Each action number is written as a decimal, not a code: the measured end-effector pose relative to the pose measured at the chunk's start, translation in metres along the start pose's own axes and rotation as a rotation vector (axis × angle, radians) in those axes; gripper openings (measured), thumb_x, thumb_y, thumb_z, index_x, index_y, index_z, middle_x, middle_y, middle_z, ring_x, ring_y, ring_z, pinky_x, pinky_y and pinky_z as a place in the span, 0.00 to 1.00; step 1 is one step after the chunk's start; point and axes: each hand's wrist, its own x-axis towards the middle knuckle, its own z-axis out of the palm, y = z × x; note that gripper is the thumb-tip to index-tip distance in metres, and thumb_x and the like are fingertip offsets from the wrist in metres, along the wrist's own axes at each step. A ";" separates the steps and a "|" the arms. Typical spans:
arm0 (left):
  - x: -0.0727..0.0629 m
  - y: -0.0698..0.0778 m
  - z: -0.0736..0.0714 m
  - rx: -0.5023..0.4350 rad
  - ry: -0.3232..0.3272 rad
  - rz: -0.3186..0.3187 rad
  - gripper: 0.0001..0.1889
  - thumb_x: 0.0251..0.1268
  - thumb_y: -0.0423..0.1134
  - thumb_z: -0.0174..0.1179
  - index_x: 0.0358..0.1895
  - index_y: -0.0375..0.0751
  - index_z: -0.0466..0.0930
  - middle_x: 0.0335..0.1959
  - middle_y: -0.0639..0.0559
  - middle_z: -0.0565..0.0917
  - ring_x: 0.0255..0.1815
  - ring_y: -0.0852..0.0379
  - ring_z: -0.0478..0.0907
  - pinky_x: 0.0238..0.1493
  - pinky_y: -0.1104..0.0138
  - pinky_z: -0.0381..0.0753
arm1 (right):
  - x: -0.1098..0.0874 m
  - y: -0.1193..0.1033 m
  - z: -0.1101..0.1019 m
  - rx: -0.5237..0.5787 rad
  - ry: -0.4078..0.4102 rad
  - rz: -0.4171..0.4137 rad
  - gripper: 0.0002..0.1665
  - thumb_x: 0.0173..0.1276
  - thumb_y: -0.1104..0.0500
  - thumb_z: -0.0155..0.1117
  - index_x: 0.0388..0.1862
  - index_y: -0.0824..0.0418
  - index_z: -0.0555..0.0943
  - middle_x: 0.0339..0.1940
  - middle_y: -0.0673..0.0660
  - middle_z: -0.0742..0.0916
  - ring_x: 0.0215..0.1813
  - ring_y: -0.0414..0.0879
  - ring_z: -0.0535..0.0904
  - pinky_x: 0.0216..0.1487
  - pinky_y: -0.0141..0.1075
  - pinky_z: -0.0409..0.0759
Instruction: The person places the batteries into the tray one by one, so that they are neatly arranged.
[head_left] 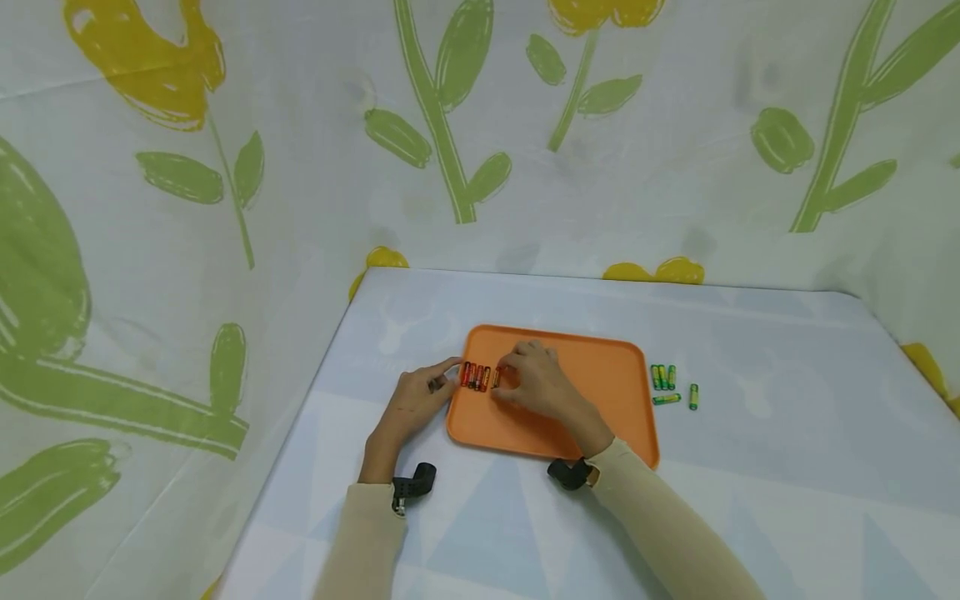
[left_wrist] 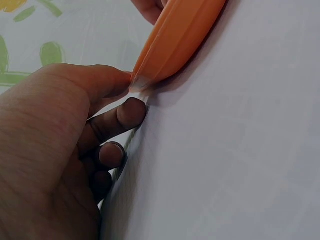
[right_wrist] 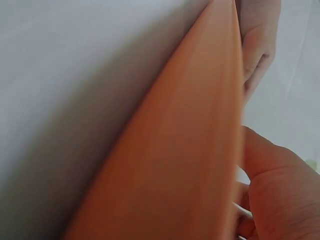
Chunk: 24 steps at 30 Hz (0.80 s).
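Several red batteries (head_left: pixel 479 377) lie side by side near the left edge of an orange tray (head_left: pixel 600 367). My left hand (head_left: pixel 420 402) is at that edge, its thumb and index fingertips beside the leftmost battery. In the left wrist view, a fingertip of this hand touches the tray rim (left_wrist: pixel 170 55), and the other fingers are loosely bent below. Over the tray, my right hand (head_left: pixel 542 382) pinches a single red battery (head_left: pixel 496 377) by its ends between thumb and fingers, just right of the row. The right wrist view has the tray wall (right_wrist: pixel 165 150) hiding the fingertips.
Several green-and-yellow batteries (head_left: pixel 663 377) lie on the table right of the tray, one of them crosswise and another standing apart. Black wrist cameras (head_left: pixel 570 474) sit low over the table (head_left: pixel 480 533). A flower-patterned cloth (head_left: pixel 300 167) hangs behind and at the sides.
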 end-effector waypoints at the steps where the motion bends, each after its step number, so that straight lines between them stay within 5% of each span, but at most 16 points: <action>1: 0.000 0.000 0.000 0.000 0.000 0.000 0.21 0.75 0.45 0.58 0.69 0.56 0.76 0.35 0.58 0.83 0.33 0.59 0.75 0.40 0.60 0.75 | 0.000 0.000 0.000 0.001 0.003 -0.003 0.26 0.58 0.42 0.78 0.48 0.57 0.86 0.45 0.52 0.80 0.48 0.48 0.69 0.49 0.44 0.64; 15: 0.001 0.003 0.002 -0.020 -0.006 0.029 0.22 0.75 0.44 0.57 0.69 0.54 0.76 0.31 0.59 0.82 0.28 0.58 0.73 0.35 0.61 0.73 | -0.001 -0.002 0.000 0.022 -0.001 0.017 0.29 0.58 0.42 0.77 0.51 0.59 0.85 0.47 0.53 0.81 0.50 0.50 0.69 0.47 0.44 0.63; 24: 0.002 -0.005 0.000 -0.028 -0.016 0.002 0.21 0.76 0.45 0.57 0.69 0.58 0.76 0.32 0.59 0.82 0.29 0.58 0.73 0.35 0.62 0.73 | -0.013 -0.008 -0.036 0.103 0.018 -0.011 0.28 0.63 0.48 0.75 0.56 0.63 0.82 0.45 0.57 0.80 0.51 0.54 0.71 0.54 0.53 0.67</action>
